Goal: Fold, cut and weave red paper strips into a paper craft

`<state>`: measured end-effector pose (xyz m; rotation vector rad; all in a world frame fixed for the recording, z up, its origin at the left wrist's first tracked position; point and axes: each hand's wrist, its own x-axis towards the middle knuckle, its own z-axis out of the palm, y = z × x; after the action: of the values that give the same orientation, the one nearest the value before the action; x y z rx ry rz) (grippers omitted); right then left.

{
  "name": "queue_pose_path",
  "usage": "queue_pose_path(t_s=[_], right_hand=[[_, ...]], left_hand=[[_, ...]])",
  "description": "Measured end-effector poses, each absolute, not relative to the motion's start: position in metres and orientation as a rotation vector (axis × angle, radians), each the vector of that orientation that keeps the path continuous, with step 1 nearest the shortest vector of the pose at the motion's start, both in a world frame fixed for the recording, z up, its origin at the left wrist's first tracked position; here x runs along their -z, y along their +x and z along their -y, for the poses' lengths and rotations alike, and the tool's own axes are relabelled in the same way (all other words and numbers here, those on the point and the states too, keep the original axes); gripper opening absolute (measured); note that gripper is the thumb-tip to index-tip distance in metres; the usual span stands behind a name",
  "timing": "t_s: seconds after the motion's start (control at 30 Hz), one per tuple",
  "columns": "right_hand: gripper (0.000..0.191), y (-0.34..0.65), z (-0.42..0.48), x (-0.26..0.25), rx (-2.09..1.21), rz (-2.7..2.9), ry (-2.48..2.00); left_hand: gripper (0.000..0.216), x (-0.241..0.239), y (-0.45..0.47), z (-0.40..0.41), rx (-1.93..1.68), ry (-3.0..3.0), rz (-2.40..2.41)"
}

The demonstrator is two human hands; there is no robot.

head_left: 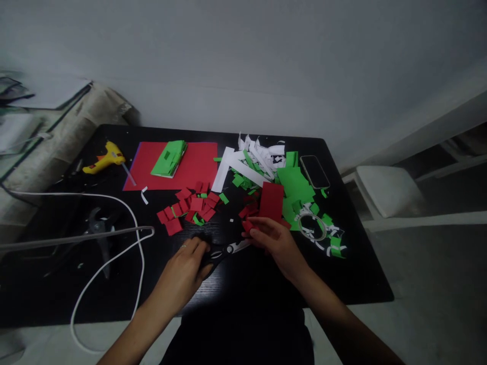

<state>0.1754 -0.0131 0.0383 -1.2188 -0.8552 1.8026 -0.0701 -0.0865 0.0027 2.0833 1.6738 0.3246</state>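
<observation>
My left hand [189, 263] is closed round the black handles of a pair of scissors [227, 250], whose blades point right across the black table [243, 284]. My right hand [274, 238] pinches a red paper strip [271, 201] at its lower end, just beyond the blade tips. A scatter of small red paper squares [188, 208] lies to the left of the strip, and a few more red scraps lie under my right fingers.
A large red sheet [198, 167] carries a stack of green paper [169, 158]. A yellow glue gun [104, 158] lies at the far left with a white cable [125, 238]. White and green scraps [262, 162], a phone [314, 171] and a tape ring [312, 225] are on the right.
</observation>
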Motion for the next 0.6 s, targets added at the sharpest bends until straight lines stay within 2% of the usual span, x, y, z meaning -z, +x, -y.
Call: queue_pose_path(t_s=[0.6], right_hand=[[0.04,0.199,0.007,-0.036,-1.833,0.928,-1.246]], left_hand=[[0.015,-0.002,-0.061,0.085,-0.319,1.991,-1.571]])
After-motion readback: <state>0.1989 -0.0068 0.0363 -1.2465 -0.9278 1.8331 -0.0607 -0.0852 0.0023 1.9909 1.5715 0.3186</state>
